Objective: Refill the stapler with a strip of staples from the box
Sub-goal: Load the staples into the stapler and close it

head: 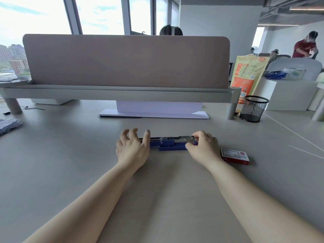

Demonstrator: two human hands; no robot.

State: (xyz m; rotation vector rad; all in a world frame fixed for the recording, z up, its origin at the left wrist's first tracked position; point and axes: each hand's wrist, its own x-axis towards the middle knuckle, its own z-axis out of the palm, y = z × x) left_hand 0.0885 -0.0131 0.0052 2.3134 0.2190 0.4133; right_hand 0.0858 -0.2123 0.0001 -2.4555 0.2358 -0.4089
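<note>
While the blue stapler (172,144) lies opened flat at mid-bench, the left hand (132,149) steadies its end, fingers loose, and the right hand (203,148) pinches its metal channel. Staple box (235,156), at three o'clock, looks shut; loading a strip comes next.

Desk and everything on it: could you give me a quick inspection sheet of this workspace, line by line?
Surface: grey desk, bare in front of the person.
Job's things: blue stapler lies opened out flat, metal staple channel showing; red and white staple box to its right, apart from it.
Clutter: black mesh pen cup, white paper sheets under the shelf, folded cloth at the left edge.
Hands: left hand presses the stapler's left end, fingers spread; right hand pinches at the right end of the channel.
Cables: thin dark cable at far left.
Surroundings: pink divider screen, windows, orange bag, other people beyond.
</note>
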